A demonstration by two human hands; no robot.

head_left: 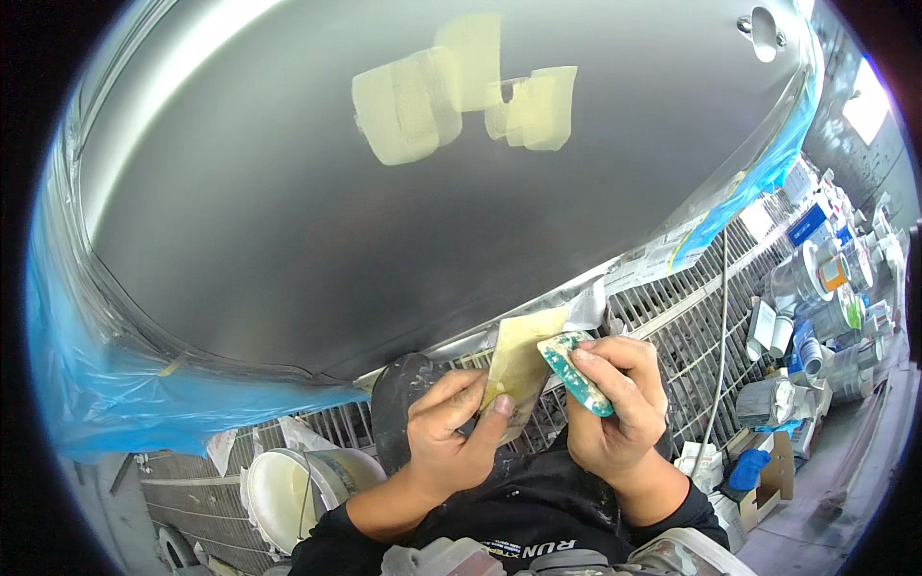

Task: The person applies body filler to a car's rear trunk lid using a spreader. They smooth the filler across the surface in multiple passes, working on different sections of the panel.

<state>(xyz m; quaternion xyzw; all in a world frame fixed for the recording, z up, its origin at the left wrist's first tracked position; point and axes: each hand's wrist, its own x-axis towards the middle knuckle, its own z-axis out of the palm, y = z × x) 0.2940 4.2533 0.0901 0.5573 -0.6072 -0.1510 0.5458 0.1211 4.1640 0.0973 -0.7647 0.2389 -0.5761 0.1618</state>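
Observation:
My left hand (pixel 448 437) grips a flat, yellowish putty board (pixel 519 357) between thumb and fingers, tilted up in front of my body. In my right hand (pixel 619 408) is a teal putty spreader (pixel 579 380), pinched by thumb and fingertips and smeared with pale filler. The spreader's upper end lies against or just beside the board's right edge; whether they touch I cannot tell. Beyond both hands rises a large grey car body panel (pixel 288 211). Overlapping patches of pale yellow filler (pixel 408 110) cover part of its upper middle, apart from my hands.
Blue masking film (pixel 106 365) borders the panel at left and right. Below lies a metal floor grating (pixel 663 307), with a hose or cable (pixel 723 346) across it. A white bucket (pixel 274 494) stands lower left. Several cans, cups and boxes (pixel 807 288) crowd the right side.

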